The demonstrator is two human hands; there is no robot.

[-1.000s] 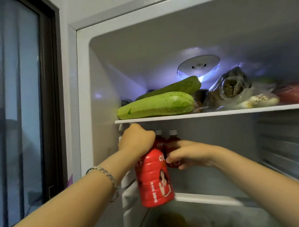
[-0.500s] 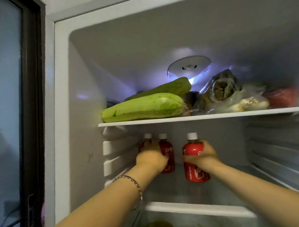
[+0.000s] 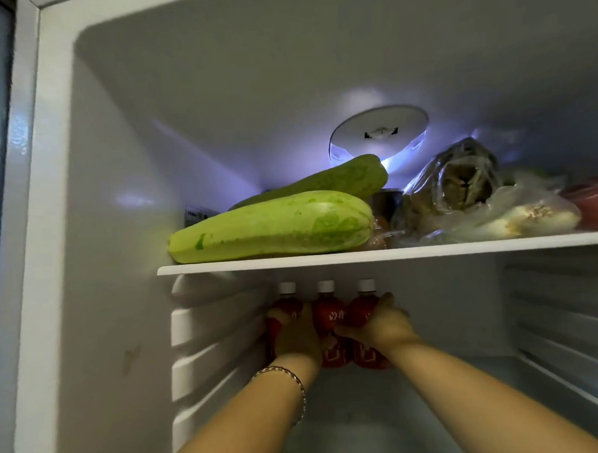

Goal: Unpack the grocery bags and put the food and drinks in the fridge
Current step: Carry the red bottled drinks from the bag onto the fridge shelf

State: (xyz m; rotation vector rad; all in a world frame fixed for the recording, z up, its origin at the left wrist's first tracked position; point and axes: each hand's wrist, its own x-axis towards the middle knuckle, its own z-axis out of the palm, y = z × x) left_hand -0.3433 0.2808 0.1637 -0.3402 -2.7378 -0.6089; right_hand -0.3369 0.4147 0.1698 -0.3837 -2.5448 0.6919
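Nearest: two bare forearms reach into the fridge [image 3: 119, 234], a bracelet [image 3: 290, 380] on the left wrist.

Left hand [image 3: 295, 336]: back to the camera, fingers curled round the body of the left bottle [image 3: 287, 305]. Fingertips hidden behind it.

Right hand [image 3: 384, 325]: closed round the right bottle [image 3: 361, 309], thumb up on its shoulder, fingers reaching across toward the middle bottle [image 3: 329, 315].

Location: the three red, white-capped bottles stand upright in a touching row toward the back left of the lower shelf [image 3: 451, 367].

Handling, by judgement: small, full plastic drinks, moderately heavy and fairly stiff. The glossy sleeves are probably slick, so the mid-body is the sound grip. The necks are narrow and close under the shelf above. A knock to one would likely tip its neighbours.

Farther, upper shelf [image 3: 394, 254]: two pale green gourds [image 3: 273, 227] at the left, bagged greens [image 3: 460, 181] at the right. The round lamp [image 3: 379, 133] glows on the ceiling behind.
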